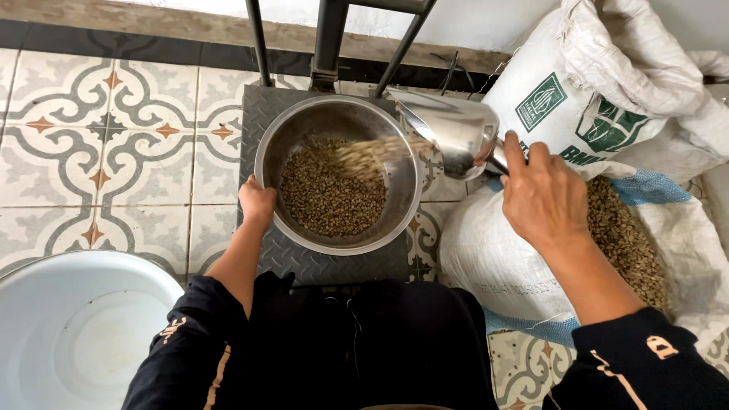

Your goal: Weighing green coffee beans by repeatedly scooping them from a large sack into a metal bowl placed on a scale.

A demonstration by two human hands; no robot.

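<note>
- Right hand clenched round handle of metal scoop, tilted w/ mouth over steel bowl; green beans spilling out into it.
- Left hand grips bowl's left rim, fingers curled on edge.
- Bowl sits on grey checker-plate scale platform, btwn both hands, part-filled w/ beans.
- Open white sack of beans under right forearm.
- Pale blue basin on tiled floor, lower left.

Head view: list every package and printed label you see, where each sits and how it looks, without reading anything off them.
Open sack: lower right, beside the metal bowl, white woven plastic with a blue liner, holding greenish beans.
Closed sack: upper right, leaning behind the open one, white, crumpled at its top.
Printed labels: on the closed sack's face, green square emblems and green lettering.
No signs or screens show.
</note>
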